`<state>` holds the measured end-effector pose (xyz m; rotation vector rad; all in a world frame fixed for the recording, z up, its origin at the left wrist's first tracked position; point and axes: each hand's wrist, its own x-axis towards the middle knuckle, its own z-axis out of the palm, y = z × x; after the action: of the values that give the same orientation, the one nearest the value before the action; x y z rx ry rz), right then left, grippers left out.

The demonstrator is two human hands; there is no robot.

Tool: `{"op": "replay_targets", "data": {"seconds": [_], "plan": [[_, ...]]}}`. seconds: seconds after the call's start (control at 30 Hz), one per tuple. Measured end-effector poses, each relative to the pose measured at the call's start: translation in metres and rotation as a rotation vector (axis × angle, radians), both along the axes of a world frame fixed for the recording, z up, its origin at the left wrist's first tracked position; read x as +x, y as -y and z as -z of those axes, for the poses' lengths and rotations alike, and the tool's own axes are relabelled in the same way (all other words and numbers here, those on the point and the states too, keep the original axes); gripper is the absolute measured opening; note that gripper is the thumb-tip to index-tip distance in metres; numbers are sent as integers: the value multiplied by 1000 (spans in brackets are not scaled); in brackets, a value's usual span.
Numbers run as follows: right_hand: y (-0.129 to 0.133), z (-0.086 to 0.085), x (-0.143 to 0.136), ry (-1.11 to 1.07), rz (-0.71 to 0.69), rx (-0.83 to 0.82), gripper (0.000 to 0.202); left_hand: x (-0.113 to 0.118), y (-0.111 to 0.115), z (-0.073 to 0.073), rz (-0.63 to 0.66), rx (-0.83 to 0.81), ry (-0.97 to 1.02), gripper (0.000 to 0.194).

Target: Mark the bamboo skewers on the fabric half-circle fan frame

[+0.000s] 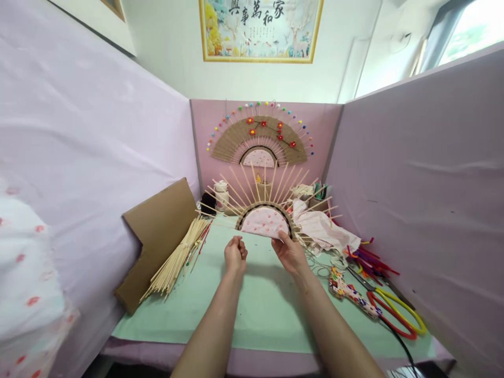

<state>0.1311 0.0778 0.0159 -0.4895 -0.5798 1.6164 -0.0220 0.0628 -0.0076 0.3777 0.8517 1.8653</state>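
Head view: by the right hand (289,253), a half-round fan (264,221) is gripped at the right end of its straight lower edge, thumb on the front and fingers tucked behind. The left hand (235,255) is curled into a loose fist just below the fan's left part, apart from it; whether anything thin is pinched there cannot be told. The fan is held up over the middle of the table (271,336), its slender sticks (280,184) spread upward and outward. It should be light; the cloth-faced base seems stiff, while the sticks look easily snapped or knocked askew, so it is best taken by the base's straight edge, with the sticks left untouched. Along the table's left edge a bundle of sticks (181,257) is laid beside cut cardboard (161,231). Toward the right edge pale cloth (325,226) and pipe cleaners (370,262) are heaped, and near the front right corner a patterned glue gun (352,295) and scissors (418,320) are set. Behind, a decorated fan (232,137) is mounted on the back panel (331,121).
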Motion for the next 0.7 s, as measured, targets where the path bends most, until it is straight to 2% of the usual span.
{"op": "replay_targets", "data": {"seconds": [0.07,0.13,0.2,0.3,0.47,0.57,0.7], "plan": [[-9,-6,2,41,-19,37,33,3,3,-3,85,7,-13,39],[-17,-8,3,64,-34,61,34,6,8,-6,159,34,-35,31],[-21,-6,2,77,-44,62,35,10,13,-9,246,110,-77,25],[-20,3,-3,99,-76,54,36,12,15,-9,351,214,-89,34],[-9,17,-13,162,-191,75,30,9,11,-6,325,262,122,22],[-6,19,-13,180,-193,99,32,6,8,-9,302,285,192,19],[-6,18,-7,196,-185,108,36,4,8,-10,308,223,238,19]]}}
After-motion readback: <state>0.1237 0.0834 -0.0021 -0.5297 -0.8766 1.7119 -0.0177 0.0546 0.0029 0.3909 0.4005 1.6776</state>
